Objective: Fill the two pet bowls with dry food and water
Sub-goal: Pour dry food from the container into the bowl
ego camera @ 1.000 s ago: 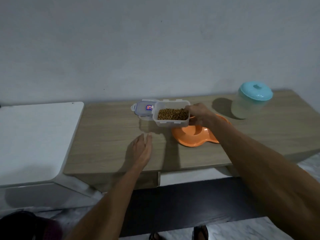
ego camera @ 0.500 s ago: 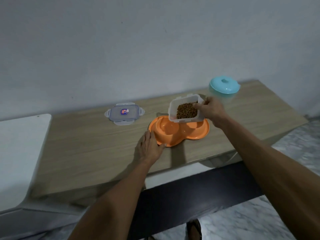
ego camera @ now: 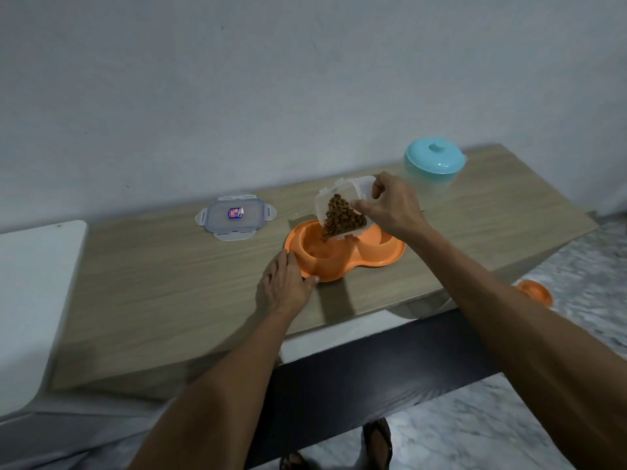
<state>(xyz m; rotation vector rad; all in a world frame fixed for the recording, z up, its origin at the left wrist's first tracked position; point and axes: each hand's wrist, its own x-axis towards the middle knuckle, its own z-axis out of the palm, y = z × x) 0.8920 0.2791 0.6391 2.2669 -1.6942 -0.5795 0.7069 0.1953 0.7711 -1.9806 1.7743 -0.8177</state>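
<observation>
Since half a second ago, the food box (ego camera: 342, 212) has tipped from near level to a steep tilt, its open mouth facing down over the left well of the orange double bowl (ego camera: 342, 256). Right hand (ego camera: 393, 208) grips the box by its upper end. Dry food (ego camera: 341, 215) has slid to the lower lip; none shows in the well yet. Left hand (ego camera: 288, 283) lies flat on the wooden table (ego camera: 169, 283), fingers spread and touching the bowl's rim. Step in hand: pouring the food. Next, judged: set the box down, then fetch the jug (ego camera: 432, 171) for water.
</observation>
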